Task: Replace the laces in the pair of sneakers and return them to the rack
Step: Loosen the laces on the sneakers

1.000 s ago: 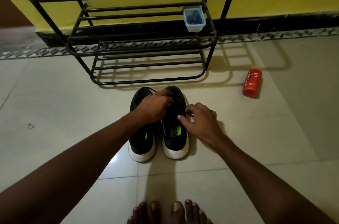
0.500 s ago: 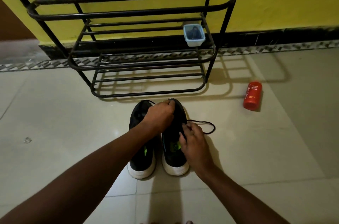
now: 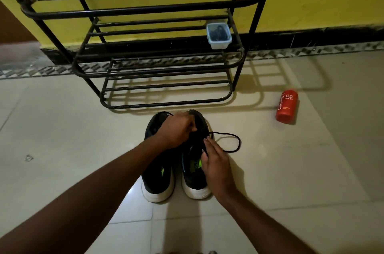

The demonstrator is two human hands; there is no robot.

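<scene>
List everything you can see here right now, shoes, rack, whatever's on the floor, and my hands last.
shoe rack: one, black metal, against the yellow wall
sneakers: two, black with white soles, side by side on the floor before the shoe rack
lace: one, black, looping out right of the right-hand sneaker
container: one, pale blue plastic, right end of a rack shelf
body wash bottle: one, red, floor right of the rack
scrap: one, clear, floor at far left
left hand: fingers curled over the right-hand sneaker's front
right hand: pinches the lace
</scene>
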